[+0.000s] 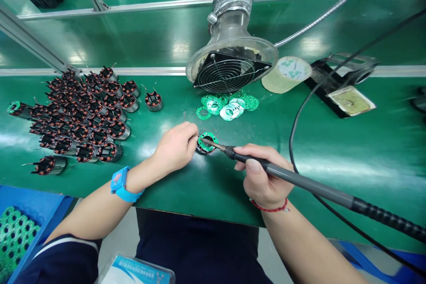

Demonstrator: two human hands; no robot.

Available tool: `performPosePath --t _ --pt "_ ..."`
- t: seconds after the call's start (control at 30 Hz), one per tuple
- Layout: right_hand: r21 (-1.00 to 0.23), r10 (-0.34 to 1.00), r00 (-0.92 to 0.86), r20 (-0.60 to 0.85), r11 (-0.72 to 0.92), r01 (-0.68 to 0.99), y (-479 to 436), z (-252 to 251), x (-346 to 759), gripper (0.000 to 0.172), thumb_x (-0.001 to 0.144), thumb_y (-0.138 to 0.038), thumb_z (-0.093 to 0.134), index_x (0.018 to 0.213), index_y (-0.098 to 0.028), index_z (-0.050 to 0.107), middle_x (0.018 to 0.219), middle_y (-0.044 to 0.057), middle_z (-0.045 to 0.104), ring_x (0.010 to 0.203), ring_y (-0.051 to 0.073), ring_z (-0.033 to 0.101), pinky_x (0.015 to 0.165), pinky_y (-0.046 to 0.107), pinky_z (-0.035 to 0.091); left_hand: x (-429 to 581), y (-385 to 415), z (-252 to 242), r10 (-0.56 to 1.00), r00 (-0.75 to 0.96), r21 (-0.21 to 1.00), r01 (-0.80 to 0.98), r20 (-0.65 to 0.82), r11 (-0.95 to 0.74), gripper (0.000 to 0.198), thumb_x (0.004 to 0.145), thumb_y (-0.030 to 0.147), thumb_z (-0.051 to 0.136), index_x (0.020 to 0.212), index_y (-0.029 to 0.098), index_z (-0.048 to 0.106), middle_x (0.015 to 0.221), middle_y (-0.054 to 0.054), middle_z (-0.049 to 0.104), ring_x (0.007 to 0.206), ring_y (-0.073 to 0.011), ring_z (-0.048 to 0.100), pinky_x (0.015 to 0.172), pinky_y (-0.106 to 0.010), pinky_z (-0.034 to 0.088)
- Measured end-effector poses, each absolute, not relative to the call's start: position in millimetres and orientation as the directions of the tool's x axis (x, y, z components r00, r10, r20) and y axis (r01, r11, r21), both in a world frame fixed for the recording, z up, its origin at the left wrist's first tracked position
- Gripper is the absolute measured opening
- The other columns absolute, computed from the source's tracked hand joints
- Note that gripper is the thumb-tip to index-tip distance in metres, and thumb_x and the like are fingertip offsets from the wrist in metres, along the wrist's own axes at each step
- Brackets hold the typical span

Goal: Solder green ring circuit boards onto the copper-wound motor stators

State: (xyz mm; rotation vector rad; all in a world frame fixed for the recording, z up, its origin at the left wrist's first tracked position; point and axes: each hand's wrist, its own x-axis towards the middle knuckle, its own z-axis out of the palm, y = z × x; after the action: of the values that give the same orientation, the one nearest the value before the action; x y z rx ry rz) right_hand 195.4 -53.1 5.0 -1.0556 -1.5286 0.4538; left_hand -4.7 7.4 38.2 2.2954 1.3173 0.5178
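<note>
My right hand (268,177) grips a soldering iron (299,182) by its dark handle. The iron's tip rests at the green ring-shaped circuit board (209,136) on top of a motor stator (203,150), which stands on the green bench. At the stator's left side is my left hand (178,146), fingers pinched together. Whatever lies between those fingertips is hidden or too small to name. Just behind the stator lies a loose pile of round green circuit boards (233,107). One wound stator (153,101) stands apart, beyond my left hand.
Many copper-wound stators (89,111) crowd the left of the bench. A fume extractor (233,64) hangs behind the boards, beside a tape roll (286,75) and an iron stand with a sponge (351,101). The iron's cable (294,128) loops at right. A blue bin (49,206) sits lower left.
</note>
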Motion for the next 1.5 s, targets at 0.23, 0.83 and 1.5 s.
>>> performPosePath --t 0.23,0.83,1.5 --pt "-0.743 0.783 0.082 0.617 0.544 0.389 -52 2 195 0.017 0.089 -0.028 0.056 0.097 -0.023 0.07 0.077 0.002 0.072 0.063 0.017 0.068 0.06 0.032 0.055 -2 5 39 0.866 0.492 0.411 0.774 0.088 -0.481 0.018 0.091 0.014 0.039 0.078 0.018 0.051 0.076 -0.004 0.055 0.074 -0.0179 0.051 0.068 -0.03 0.041" --pt "-0.758 0.897 -0.078 0.435 0.412 0.505 -40 7 179 0.044 0.092 -0.024 0.056 0.135 -0.028 0.048 0.116 0.008 0.07 0.109 0.024 0.067 0.094 0.045 0.056 -2 2 40 0.847 0.522 0.404 0.756 0.102 -0.515 0.018 0.09 0.012 0.038 0.079 0.018 0.051 0.077 -0.005 0.056 0.074 -0.0185 0.052 0.07 -0.031 0.042" --pt "-0.814 0.963 0.09 0.256 0.165 0.557 -42 -2 162 0.047 0.085 -0.037 0.066 0.127 -0.024 0.048 0.114 0.011 0.069 0.108 0.028 0.068 0.091 0.047 0.055 14 -9 9 0.904 0.424 0.685 0.645 0.05 -0.34 0.047 0.084 0.019 0.053 0.128 0.012 0.039 0.121 -0.017 0.054 0.113 -0.0306 0.05 0.099 -0.05 0.041"
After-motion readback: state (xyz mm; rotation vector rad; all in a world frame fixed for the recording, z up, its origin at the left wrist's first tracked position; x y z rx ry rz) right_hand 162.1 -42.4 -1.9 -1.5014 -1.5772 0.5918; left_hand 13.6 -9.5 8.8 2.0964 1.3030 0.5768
